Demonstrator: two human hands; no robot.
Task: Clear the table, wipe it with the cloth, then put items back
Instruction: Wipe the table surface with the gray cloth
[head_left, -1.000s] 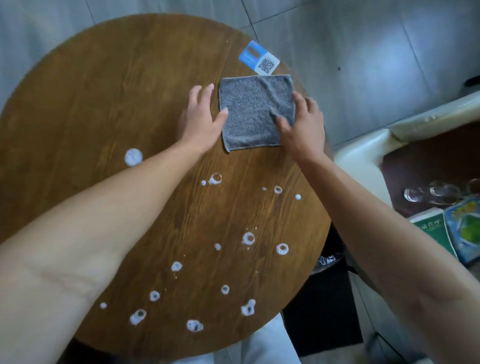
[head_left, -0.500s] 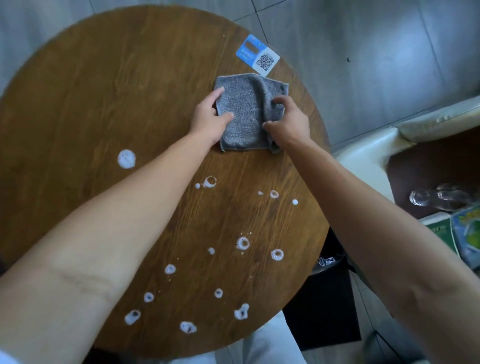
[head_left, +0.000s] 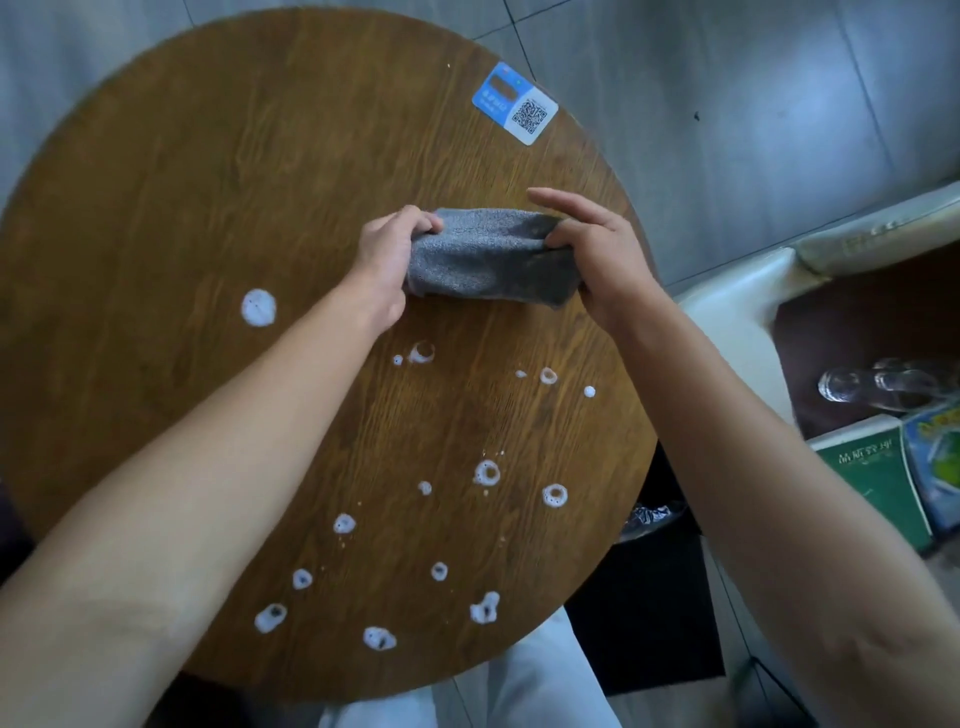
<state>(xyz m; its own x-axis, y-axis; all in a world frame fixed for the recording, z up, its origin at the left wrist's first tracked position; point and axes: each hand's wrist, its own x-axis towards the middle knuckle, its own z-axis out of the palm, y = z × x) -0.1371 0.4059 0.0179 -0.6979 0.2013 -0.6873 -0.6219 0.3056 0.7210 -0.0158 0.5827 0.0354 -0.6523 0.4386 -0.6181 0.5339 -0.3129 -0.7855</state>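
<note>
Both the left hand (head_left: 387, 260) and the right hand (head_left: 605, 260) pinch the gray cloth (head_left: 491, 260) shut at the table's (head_left: 182, 208) two o'clock, and a bunched cloth may smear the white foam spots (head_left: 258, 306).

cloth (head_left: 491, 262): over the table's (head_left: 171, 218) far right part, between left hand (head_left: 387, 254) and right hand (head_left: 605, 260)
sticker (head_left: 514, 102): on the table's far right edge, behind the cloth
foam spots (head_left: 485, 473): across the table's near half

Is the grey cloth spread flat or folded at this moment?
Folded: the grey cloth is doubled over, gripped at its ends by left hand and right hand.
</note>
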